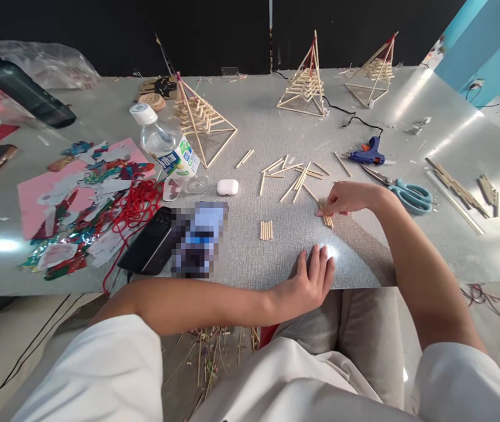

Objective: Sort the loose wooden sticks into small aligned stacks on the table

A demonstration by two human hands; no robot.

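The person's right grip [345,197], a bare hand with bent fingers, reached down to a small cluster of short wooden sticks [329,222] on the grey table [241,264]. Its index finger was extended and its other fingers were curled; whether it pinched the sticks or merely touched them could not be told, as the hand partly hid them. The left grip [306,287] lay palm down at the table's near edge, its fingers stretched out and nearly together, with nothing seen in its hold.

Ahead and to the left of the left grip, a neat row of sticks [266,230] lay side by side. Loose sticks [301,183] were scattered just beyond the right grip and to its left. To that grip's right were blue-handled scissors [400,187] and, farther right, flat wooden strips [457,186]; beyond it, slightly right, lay a blue glue gun [370,153].

Well to the left of both grips were a white case [227,187], a clear bottle [179,155], a black phone [148,243] and tangled red yarn [142,202]. Farthest beyond the grips stood three pyramid-shaped stick frames: a left frame [201,115], a middle frame [306,88] and a right frame [377,69].
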